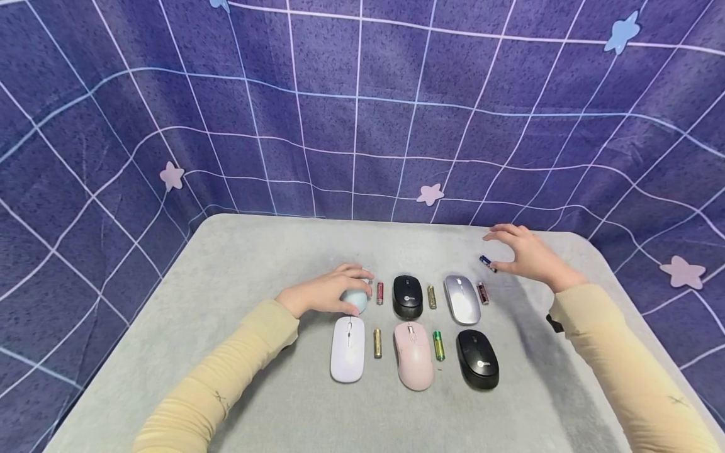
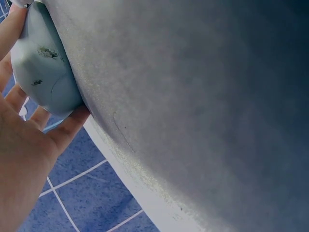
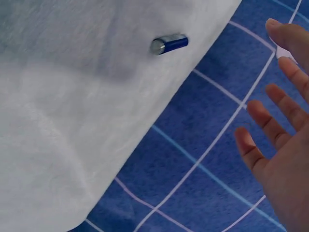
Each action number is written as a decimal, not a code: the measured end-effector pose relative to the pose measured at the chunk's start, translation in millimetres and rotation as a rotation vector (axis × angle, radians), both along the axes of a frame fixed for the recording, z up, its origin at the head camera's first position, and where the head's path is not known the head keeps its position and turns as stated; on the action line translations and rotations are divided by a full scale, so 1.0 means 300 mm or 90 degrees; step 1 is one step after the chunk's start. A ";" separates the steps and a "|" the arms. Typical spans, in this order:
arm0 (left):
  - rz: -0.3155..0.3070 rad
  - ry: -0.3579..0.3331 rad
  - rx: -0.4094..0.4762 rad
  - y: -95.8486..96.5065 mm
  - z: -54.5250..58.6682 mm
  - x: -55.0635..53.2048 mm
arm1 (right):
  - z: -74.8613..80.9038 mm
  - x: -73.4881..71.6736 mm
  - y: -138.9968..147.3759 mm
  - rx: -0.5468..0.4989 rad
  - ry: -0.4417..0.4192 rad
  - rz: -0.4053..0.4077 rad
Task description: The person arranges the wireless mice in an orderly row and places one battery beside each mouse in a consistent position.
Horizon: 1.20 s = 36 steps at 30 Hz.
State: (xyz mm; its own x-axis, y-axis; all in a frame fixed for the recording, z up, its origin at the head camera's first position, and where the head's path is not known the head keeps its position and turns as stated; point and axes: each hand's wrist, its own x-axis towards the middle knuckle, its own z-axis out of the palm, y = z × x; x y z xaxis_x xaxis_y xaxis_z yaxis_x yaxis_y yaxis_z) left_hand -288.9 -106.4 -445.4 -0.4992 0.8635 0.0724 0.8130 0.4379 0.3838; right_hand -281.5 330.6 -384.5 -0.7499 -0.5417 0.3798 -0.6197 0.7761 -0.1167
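My left hand [image 1: 331, 290] grips a light blue computer mouse [image 1: 355, 298], its fingers around the sides. In the left wrist view, dark scuff marks show on the shell of that mouse [image 2: 48, 63], and the hand [image 2: 34, 140] partly covers it. Over the far right of the table, my right hand [image 1: 527, 255] has its fingers spread and holds nothing. A dark blue battery [image 1: 488, 263] lies just beside its thumb in the head view. From the right wrist, the same battery [image 3: 169, 44] lies on the tabletop, apart from the hand [image 3: 280, 140].
Two rows of mice and batteries lie mid-table: a white mouse [image 1: 348, 349], pink mouse [image 1: 414, 357], silver mouse [image 1: 462, 299], black mice [image 1: 408, 296] [image 1: 478, 358], a red battery [image 1: 380, 293], a green battery [image 1: 438, 346] and others. A purple-blue curtain [image 1: 340, 126] hangs behind the grey table [image 1: 266, 245].
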 end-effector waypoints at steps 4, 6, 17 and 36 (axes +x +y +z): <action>0.001 -0.001 0.001 -0.001 0.001 0.000 | -0.017 -0.014 0.023 0.008 -0.009 -0.012; 0.000 -0.002 0.001 0.001 0.005 0.002 | -0.026 -0.020 0.033 0.011 -0.014 -0.016; -0.006 0.003 0.005 0.000 0.005 0.001 | -0.081 -0.057 0.075 0.019 -0.073 -0.042; -0.005 -0.001 0.005 0.002 0.009 0.004 | -0.158 -0.088 0.083 0.067 -0.152 -0.064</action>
